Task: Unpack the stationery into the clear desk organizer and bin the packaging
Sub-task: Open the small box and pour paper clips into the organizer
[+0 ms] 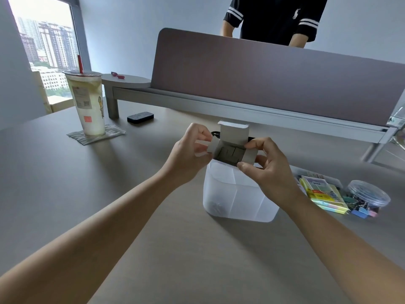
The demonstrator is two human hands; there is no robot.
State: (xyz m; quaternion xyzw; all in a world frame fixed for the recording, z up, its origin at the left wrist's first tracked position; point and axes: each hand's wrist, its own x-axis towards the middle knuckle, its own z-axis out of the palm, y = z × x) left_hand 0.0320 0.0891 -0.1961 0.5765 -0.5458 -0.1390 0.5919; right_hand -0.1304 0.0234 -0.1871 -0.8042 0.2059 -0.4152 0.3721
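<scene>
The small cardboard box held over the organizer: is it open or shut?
Open. The small cardboard box has its top flap standing up, dark contents show inside, and the left hand and right hand pinch its side flaps.

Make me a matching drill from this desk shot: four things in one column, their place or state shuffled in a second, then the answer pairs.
Things:
1. small cardboard box
2. clear desk organizer
3. drink cup
4. binder clip tub

Place or state:
A. on a coaster at the far left of the desk
B. held by both hands, top flap open
C. lying on its side at the right, coloured clips beside it
D. standing on the desk right below the hands

Pairs: 1-B, 2-D, 3-A, 4-C

The left hand pinches one side flap; the right hand grips the other side.
</scene>
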